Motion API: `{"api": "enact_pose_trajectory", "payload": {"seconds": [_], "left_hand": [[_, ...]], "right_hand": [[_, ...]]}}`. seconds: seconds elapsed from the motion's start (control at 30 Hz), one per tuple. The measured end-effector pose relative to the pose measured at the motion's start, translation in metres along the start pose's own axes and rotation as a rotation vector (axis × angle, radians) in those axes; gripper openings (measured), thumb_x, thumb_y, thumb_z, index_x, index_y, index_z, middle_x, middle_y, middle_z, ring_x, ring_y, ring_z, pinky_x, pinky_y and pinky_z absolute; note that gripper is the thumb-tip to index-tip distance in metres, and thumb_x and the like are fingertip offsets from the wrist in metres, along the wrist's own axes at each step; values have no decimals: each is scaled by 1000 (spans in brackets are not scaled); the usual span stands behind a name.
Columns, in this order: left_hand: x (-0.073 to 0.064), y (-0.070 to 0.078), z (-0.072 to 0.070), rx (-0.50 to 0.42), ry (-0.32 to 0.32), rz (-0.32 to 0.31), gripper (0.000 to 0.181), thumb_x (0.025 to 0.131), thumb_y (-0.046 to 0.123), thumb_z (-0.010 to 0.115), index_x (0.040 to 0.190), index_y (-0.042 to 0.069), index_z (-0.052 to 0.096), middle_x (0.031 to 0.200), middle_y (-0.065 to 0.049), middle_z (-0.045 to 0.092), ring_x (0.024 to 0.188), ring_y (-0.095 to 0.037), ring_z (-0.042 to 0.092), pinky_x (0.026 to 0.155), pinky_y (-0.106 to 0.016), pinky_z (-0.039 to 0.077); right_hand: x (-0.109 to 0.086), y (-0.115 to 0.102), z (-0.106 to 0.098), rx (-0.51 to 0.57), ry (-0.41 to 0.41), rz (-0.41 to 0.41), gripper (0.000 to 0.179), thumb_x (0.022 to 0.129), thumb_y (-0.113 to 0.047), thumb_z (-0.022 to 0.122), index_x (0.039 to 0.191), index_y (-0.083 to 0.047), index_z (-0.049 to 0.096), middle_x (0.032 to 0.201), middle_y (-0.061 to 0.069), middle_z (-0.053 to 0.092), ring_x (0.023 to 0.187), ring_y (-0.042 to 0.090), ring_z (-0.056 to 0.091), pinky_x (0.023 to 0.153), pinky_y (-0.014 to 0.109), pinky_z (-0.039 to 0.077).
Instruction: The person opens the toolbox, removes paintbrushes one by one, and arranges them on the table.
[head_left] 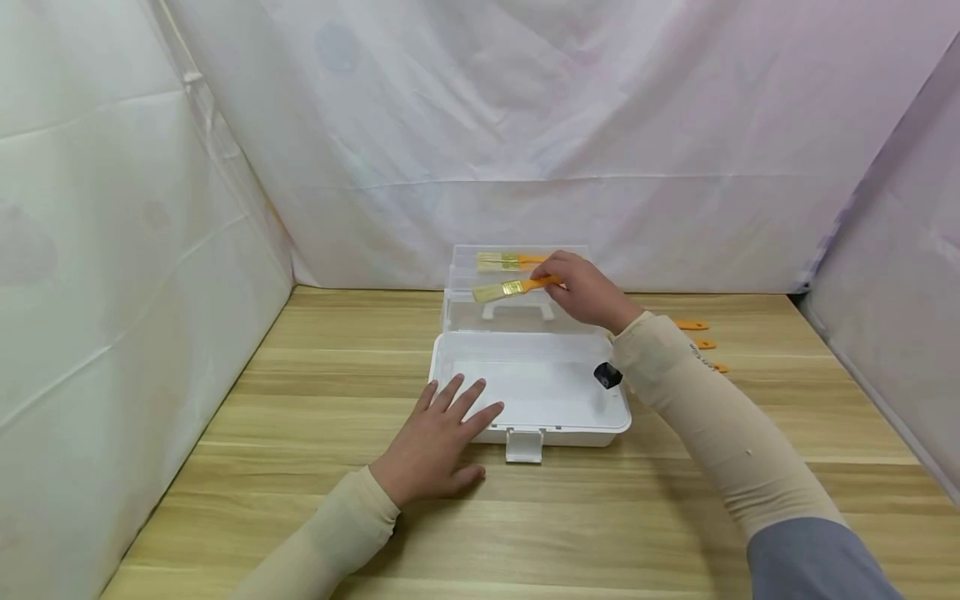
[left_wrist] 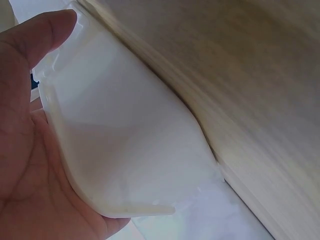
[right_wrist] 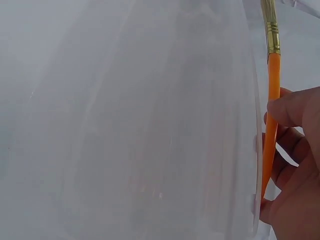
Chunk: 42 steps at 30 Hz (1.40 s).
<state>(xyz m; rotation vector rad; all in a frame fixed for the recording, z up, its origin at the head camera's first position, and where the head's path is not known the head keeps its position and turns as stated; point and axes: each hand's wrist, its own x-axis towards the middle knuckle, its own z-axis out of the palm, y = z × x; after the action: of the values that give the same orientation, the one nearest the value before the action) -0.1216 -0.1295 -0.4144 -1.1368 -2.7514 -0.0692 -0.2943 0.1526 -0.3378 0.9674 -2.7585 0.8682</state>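
There are two hands, and they are well apart. The right hand [head_left: 588, 287] pinches one paintbrush [head_left: 512, 288] by its orange handle, with the thumb on one side. That brush is up over the box's raised lid [head_left: 467, 313], and its pale hairs point left. The left hand [head_left: 431, 450] has its fingers spread out and rests on the front left corner of the box, holding nothing.

There is one white box [head_left: 573, 437] with its see-through lid tipped back. The lid has one white carry handle [head_left: 517, 307], and the box has one latch [head_left: 523, 447] in front. One other paintbrush [head_left: 510, 262] shows at the lid; I cannot tell if it lies in it or behind it. Three orange handles [head_left: 692, 325] poke out past the right sleeve [head_left: 705, 417], on the wooden table [head_left: 300, 467].
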Motion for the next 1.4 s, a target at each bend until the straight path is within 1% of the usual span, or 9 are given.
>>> {"api": "enact_pose_trajectory", "payload": {"seconds": [0.3,0.5,0.63,0.87,1.07,1.23,1.4], "left_hand": [[2,1,3,-1,20,9,83,81,52,71,152,25,40,157,-12,35,144,-41,29,109,-63,26],[3,1,4,7,11,5,83,81,54,70,153,26,39,157,-11,34,144,-40,29,110,-63,26],[4,1,4,0,11,2,83,81,53,71,153,26,39,158,-11,34,144,-40,28,110,-63,25],[4,2,5,-2,13,1,83,81,53,71,153,26,39,157,-11,34,144,-40,28,110,-63,26],[4,2,4,-5,16,2,83,81,53,71,152,26,40,157,-11,35,144,-40,29,110,-63,26],[4,2,5,-1,15,3,83,81,53,71,153,26,39,157,-11,34,144,-40,29,110,-63,26],[5,3,5,-6,15,4,83,81,52,71,153,26,39,158,-11,34,144,-40,29,110,-63,25]], "right_hand": [[-2,-1,-4,37,-21,69,22,97,-1,58,118,-3,66,120,11,59,110,30,55,98,49,44],[-4,-4,-8,66,-28,135,23,98,-3,58,120,-5,64,125,10,57,112,29,53,99,48,43],[-6,-5,-10,86,-28,152,24,99,-3,57,122,-5,63,128,11,56,114,30,52,100,49,43],[-11,-6,-16,96,-27,163,26,100,-4,54,125,-4,60,134,13,54,119,32,50,103,51,40],[-14,-6,-21,103,-6,162,27,100,-3,54,127,-4,59,134,13,53,118,32,50,104,51,40],[-19,-6,-24,67,-11,145,29,99,-2,54,128,-4,59,135,13,54,118,33,50,105,52,38],[-27,-4,-27,23,-9,93,29,100,0,52,128,-1,58,132,16,55,120,35,51,105,54,39]]}}
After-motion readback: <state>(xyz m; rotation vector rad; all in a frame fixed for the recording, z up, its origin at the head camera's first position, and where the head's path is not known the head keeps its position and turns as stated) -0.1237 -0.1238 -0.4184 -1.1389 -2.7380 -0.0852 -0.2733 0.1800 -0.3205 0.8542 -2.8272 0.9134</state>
